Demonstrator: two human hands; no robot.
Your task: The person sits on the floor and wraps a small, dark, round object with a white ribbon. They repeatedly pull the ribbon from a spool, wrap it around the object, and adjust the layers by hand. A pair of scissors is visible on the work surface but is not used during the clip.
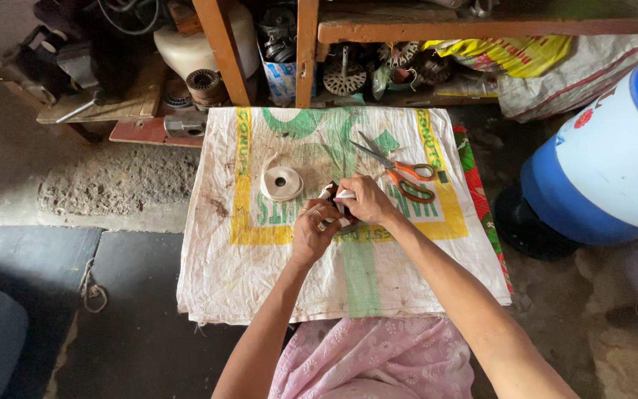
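White tape strip (345,194) is pinched in the curled fingers of the right hand (367,199), touching a small dark part (336,210) gripped by the left hand (313,230), both over the sack (260,258). Tape roll (282,182) lies just left; orange scissors (404,176) lie right, near.

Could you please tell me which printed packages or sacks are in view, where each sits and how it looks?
Woven sack: flat under both hands, white with yellow and green print.
Yellow bag: shelf, top right, crumpled, red print.
Small carton: shelf, top centre, white and blue.
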